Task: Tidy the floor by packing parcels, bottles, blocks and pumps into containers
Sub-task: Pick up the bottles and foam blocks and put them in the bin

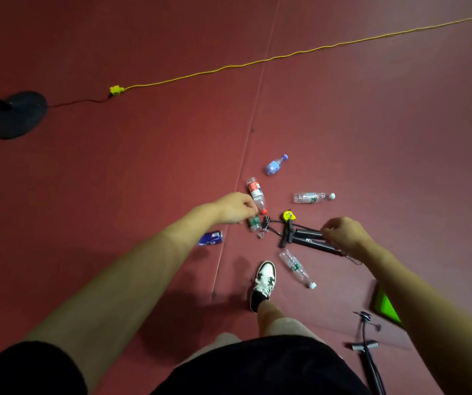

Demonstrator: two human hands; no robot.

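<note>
My left hand (236,208) is curled over a small green-label bottle (254,224), which seems to hang from its fingers beside a red-label bottle (257,193) lying on the floor. My right hand (343,235) grips the end of a black twin-barrel pump (304,238) with a yellow gauge (287,215) and a thin black hose. Three more bottles lie around: a blue-cap one (276,165) farther off, a clear one (311,197) to the right, and a clear one (297,267) near my shoe. A blue bottle (211,238) lies to the left, under my left forearm.
Another black pump (367,349) lies at the lower right beside a green container (386,306), partly hidden by my right arm. My shoe (264,280) stands among the bottles. A yellow cord (229,67) crosses the red floor, and a black stand base (18,114) sits far left.
</note>
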